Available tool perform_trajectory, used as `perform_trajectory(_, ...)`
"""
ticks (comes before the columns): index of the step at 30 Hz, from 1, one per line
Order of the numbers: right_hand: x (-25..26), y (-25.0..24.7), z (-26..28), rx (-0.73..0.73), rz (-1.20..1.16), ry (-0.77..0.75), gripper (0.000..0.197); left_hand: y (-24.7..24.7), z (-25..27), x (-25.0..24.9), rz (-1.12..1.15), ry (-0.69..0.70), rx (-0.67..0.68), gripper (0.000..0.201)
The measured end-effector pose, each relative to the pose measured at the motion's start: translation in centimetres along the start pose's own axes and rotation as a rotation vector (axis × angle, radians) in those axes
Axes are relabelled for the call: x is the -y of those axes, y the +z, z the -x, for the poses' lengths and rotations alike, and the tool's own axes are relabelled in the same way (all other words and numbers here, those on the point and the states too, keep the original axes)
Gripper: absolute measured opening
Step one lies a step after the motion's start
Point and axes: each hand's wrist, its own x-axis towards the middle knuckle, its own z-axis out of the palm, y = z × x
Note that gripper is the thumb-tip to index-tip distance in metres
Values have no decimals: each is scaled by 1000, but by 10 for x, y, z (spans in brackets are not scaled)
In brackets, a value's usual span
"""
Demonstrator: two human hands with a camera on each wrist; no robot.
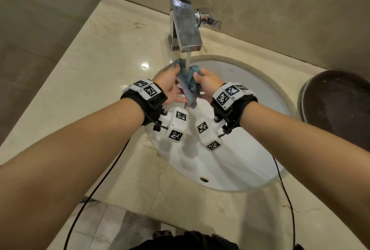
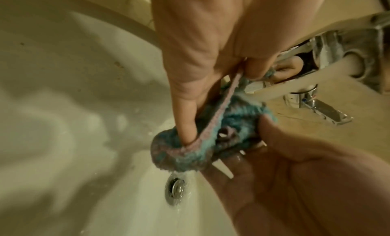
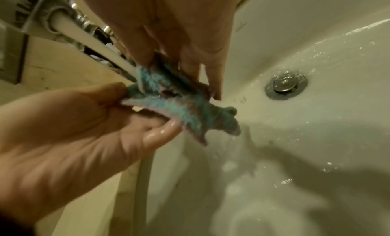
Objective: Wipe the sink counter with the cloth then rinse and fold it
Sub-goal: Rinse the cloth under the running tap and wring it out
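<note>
A wet teal cloth with a pink edge [image 1: 188, 82] hangs bunched under the water stream [image 1: 188, 59] from the chrome faucet [image 1: 187, 27], above the white sink [image 1: 254, 93]. My left hand [image 1: 170, 82] pinches the cloth's left side and my right hand [image 1: 208, 81] grips its right side. In the left wrist view the left hand [image 2: 219, 97] has one finger pressed into the cloth [image 2: 190, 151]. In the right wrist view the right hand [image 3: 179, 69] pinches the cloth [image 3: 181, 109] from above. Water runs off the cloth towards the drain [image 2: 175, 189].
A beige marble counter [image 1: 96, 73] surrounds the sink, with walls at the left and back. The faucet handle [image 1: 210, 20] sticks out to the right. A dark round basin [image 1: 338, 107] sits at the counter's right edge. Black cables [image 1: 288, 199] trail from both wrists.
</note>
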Motion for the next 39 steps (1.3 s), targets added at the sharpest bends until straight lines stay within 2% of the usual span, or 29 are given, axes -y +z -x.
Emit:
perform_trajectory(3, -2, 10, 0, -17, 100, -26, 31, 4, 1, 3, 20, 13, 56, 49)
perform_trajectory(7, 1, 7, -5, -27, 57, 4, 32, 11, 8, 3, 8, 10, 122, 48)
perform_trajectory(10, 6, 10, 5, 31, -1, 63, 37, 2, 7, 2, 37, -11, 99, 50)
perform_trajectory(13, 0, 11, 9, 109, 98, 22, 38, -3, 5, 5, 69, -13, 89, 50)
perform_trajectory(18, 3, 2, -2, -14, 22, 49, 29, 7, 4, 9, 58, 74, 109, 38)
perform_trajectory(23, 4, 10, 5, 78, 64, 29, 37, -10, -4, 4, 155, 115, 5, 39)
perform_trajectory(28, 9, -1, -8, -12, 38, 82, 39, 5, 1, 7, 47, 108, 114, 37)
perform_trajectory(33, 6, 7, 5, 9, -38, 97, 39, -7, -6, 4, 94, 178, -46, 32)
perform_trajectory(36, 6, 4, 2, 4, -122, 90, 37, 3, 0, 9, 73, 125, -17, 36)
perform_trajectory(39, 11, -4, -6, -24, -79, 134, 40, 14, 5, 12, 12, 90, 33, 40)
